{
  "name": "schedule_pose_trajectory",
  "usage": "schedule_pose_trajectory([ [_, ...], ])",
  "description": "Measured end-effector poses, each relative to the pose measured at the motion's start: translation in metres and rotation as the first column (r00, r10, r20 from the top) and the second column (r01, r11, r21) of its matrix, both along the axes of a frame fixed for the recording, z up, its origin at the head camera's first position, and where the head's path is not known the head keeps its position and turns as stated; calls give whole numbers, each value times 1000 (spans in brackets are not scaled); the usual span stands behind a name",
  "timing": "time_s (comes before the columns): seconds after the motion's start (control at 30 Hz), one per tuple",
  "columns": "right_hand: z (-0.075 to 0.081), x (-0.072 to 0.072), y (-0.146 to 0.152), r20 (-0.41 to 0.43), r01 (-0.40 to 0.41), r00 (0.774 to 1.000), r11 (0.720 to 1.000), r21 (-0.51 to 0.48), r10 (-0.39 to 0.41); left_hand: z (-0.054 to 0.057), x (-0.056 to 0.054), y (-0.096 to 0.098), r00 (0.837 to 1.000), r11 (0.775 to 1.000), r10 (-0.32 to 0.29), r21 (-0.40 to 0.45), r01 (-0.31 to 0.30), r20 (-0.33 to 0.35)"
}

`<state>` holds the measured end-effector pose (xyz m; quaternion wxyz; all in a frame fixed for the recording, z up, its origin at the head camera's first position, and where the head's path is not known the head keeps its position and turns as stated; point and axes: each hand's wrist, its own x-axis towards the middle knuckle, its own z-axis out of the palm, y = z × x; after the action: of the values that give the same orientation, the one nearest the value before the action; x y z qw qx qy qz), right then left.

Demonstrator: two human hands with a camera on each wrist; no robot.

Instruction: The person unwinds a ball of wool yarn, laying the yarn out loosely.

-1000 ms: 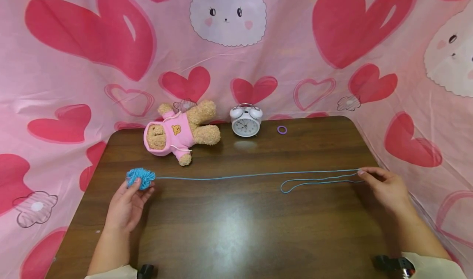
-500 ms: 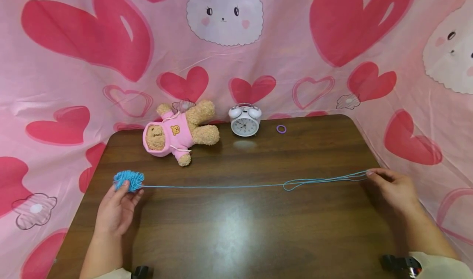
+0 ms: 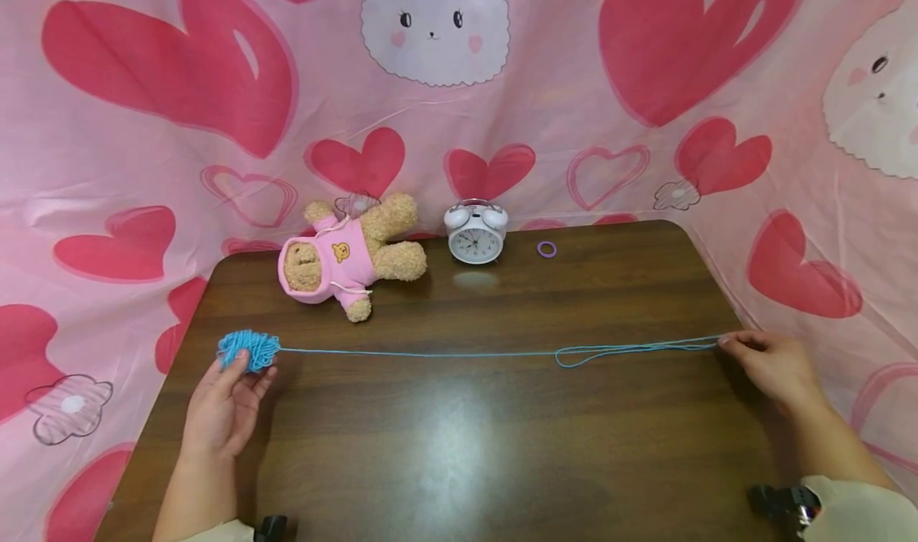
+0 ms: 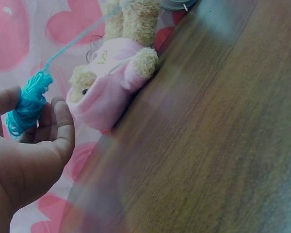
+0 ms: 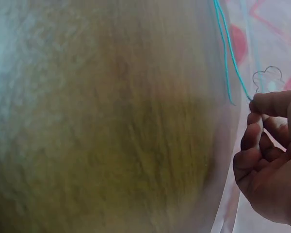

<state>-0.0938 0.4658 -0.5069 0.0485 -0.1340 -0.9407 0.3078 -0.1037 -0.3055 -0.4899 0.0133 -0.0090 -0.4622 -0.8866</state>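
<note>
A small bundle of blue yarn (image 3: 249, 350) is held between the thumb and fingers of my left hand (image 3: 228, 402), over the table's left side. From it a single strand (image 3: 416, 355) runs nearly straight across to the right. My right hand (image 3: 778, 371) pinches the yarn between thumb and index finger near the right edge. A narrow loop (image 3: 574, 359) and a loose end hang from that pinch. In the left wrist view the yarn bundle (image 4: 30, 104) shows its wound turns. In the right wrist view the strand (image 5: 235, 63) meets the fingertips.
A teddy bear (image 3: 351, 255) in a pink hoodie lies on its back at the back left. Beside it stands a white alarm clock (image 3: 476, 235), with a purple ring (image 3: 547, 249) to its right. Pink heart-patterned cloth surrounds the brown wooden table (image 3: 502, 462).
My left hand has moved left with the yarn bundle, and my right hand has shifted right. The strand between them has grown longer and the loop has narrowed.
</note>
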Motion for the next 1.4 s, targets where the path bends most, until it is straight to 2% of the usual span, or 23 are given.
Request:
schedule_pose_trajectory([
  [0.17, -2, -3, 2, 29, -43, 999, 995, 93, 41, -1, -2, 0, 1000, 1000, -6, 14, 7, -27],
  [0.47, -2, -6, 1, 47, -90, 995, 981, 170, 83, 2, 0, 4, 1000, 999, -24, -27, 24, -3],
  [0.97, 3, -5, 0, 31, -94, 995, 982, 165, 90, 6, -2, 9, 1000, 997, -16, -76, 17, 16],
  [1.2, 11, -8, -24, -20, -60, 998, 989, 135, 64, 12, -3, 13, 999, 996, -24, -91, 27, 34],
  [1.4, 15, -18, -54, -83, -76, 993, 990, 121, 86, 17, -6, 20, 1000, 993, -11, -119, 12, 14],
])
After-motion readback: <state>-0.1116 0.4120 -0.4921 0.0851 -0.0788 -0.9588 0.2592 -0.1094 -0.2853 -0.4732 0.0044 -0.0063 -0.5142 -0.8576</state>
